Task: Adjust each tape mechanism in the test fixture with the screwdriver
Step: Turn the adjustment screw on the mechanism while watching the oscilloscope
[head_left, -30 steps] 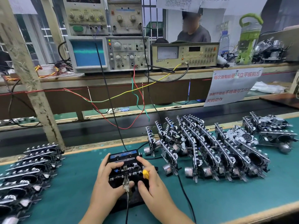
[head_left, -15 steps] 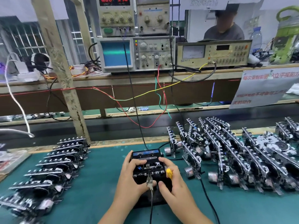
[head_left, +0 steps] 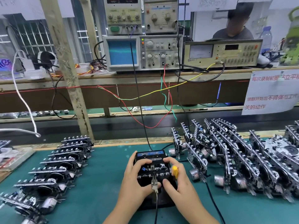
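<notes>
Right now we have both hands on the tape mechanism that sits in the black test fixture near the middle of the green mat. Our left hand curls round the left side of it — thumb laid across the top, fingers wrapped behind — so it is clamped on the mechanism. Our right hand comes in from the right with the yellow-handled screwdriver tucked between thumb and forefinger; its forefinger reaches over the top edge and the thumb presses on the near face. We cannot see the tip of the screwdriver. A metal clip on a thin lead hangs at the near edge of the mechanism, between our two thumbs.

To the left lies a row of mechanisms flat on the mat, running from far to near. To the right stands a dense rack of upright mechanisms. On the far shelf an oscilloscope shows a blue trace, with a meter box just to its right — wires in red, green, yellow and black drop from them toward the mat. Another person sits beyond the shelf.
</notes>
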`<control>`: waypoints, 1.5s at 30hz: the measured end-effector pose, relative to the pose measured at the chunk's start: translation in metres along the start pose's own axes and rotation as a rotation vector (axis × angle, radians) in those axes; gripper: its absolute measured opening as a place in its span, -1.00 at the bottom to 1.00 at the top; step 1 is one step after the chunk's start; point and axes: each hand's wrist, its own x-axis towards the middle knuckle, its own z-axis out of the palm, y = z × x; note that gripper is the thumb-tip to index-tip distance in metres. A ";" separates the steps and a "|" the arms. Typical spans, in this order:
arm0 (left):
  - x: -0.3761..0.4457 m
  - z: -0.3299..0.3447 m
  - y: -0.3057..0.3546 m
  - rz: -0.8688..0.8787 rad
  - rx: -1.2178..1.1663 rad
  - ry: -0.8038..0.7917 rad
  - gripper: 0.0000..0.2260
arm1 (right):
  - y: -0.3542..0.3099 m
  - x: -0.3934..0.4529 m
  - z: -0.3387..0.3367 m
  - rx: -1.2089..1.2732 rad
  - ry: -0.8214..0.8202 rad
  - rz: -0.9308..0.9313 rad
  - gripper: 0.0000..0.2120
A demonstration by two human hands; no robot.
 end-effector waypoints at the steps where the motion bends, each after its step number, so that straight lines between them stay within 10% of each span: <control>1: 0.000 0.000 0.000 0.003 0.005 -0.005 -0.35 | 0.000 0.001 -0.001 0.004 -0.003 0.002 -0.43; 45: 0.002 0.006 -0.014 0.071 -0.001 0.068 -0.47 | 0.019 0.010 0.021 0.093 0.070 -0.246 -0.51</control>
